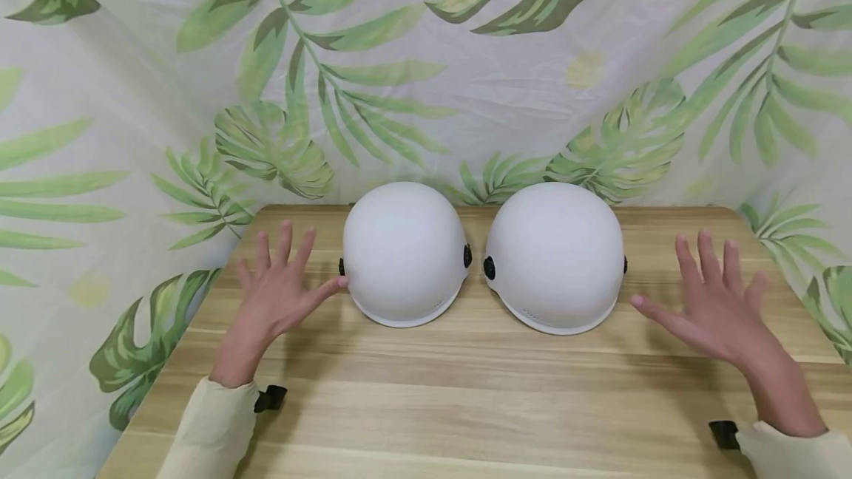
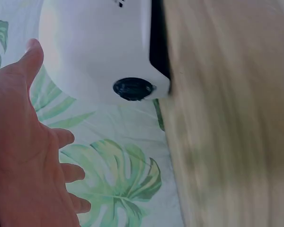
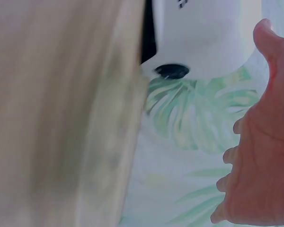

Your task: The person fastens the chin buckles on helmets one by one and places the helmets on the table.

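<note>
Two white helmets stand side by side on the wooden table, domes up, with a narrow gap between them. The left helmet (image 1: 404, 253) has black round side knobs, and so does the right helmet (image 1: 555, 257). My left hand (image 1: 276, 301) is spread beside the left helmet, its thumb tip overlapping that helmet's edge in the head view. On the other side, my right hand (image 1: 722, 316) is spread wide, with its thumb pointing at the right helmet across a small gap. Neither hand holds anything. Both wrist views show a helmet's side with a black knob (image 2: 133, 89) beyond the thumb.
The wood-grain table (image 1: 426, 405) reaches back to a pale curtain (image 1: 492, 109) printed with green leaves, which also hangs along the sides. Black clips (image 1: 271, 398) stick out at the cuffs of my cream sleeves (image 1: 211, 427).
</note>
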`<state>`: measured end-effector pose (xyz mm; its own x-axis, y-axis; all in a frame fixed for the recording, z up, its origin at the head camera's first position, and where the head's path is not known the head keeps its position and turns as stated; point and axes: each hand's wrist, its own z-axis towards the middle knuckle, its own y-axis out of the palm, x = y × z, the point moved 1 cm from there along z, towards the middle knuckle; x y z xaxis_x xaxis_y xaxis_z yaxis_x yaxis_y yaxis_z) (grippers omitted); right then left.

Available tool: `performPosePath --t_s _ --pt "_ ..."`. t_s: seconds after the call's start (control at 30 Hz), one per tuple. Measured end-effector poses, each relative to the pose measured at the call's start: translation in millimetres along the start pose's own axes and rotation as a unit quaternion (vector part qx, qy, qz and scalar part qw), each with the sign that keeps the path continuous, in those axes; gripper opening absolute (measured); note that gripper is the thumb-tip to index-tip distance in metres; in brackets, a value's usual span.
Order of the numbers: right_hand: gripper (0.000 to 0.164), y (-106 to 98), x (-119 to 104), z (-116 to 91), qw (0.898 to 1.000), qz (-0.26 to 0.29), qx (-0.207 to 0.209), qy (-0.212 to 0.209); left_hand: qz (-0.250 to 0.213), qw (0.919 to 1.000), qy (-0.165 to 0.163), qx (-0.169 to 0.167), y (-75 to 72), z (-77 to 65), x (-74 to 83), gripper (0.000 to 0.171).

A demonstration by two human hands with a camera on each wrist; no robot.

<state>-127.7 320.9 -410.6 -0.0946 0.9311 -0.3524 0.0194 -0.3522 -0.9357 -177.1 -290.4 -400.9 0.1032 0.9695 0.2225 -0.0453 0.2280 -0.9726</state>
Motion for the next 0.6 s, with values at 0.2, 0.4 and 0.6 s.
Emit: performPosePath --t_s 0.2,0.4,0.6 --pt "0.121 -6.5 -29.8 14.7 1.000 0.008 0.008 -0.012 -0.027 0.9996 0.008 0.005 -7.8 7.0 12.4 0.109" --pt "0.122 -8.9 -59.2 27.9 0.999 0.036 0.012 -0.027 -0.076 0.9969 0.018 -0.012 -14.3 12.8 21.6 0.104" --pt "0.124 -9.7 -88.5 39.0 0.997 0.055 0.022 -0.039 -0.123 0.9913 0.026 -0.039 -14.7 21.0 26.2 0.099"
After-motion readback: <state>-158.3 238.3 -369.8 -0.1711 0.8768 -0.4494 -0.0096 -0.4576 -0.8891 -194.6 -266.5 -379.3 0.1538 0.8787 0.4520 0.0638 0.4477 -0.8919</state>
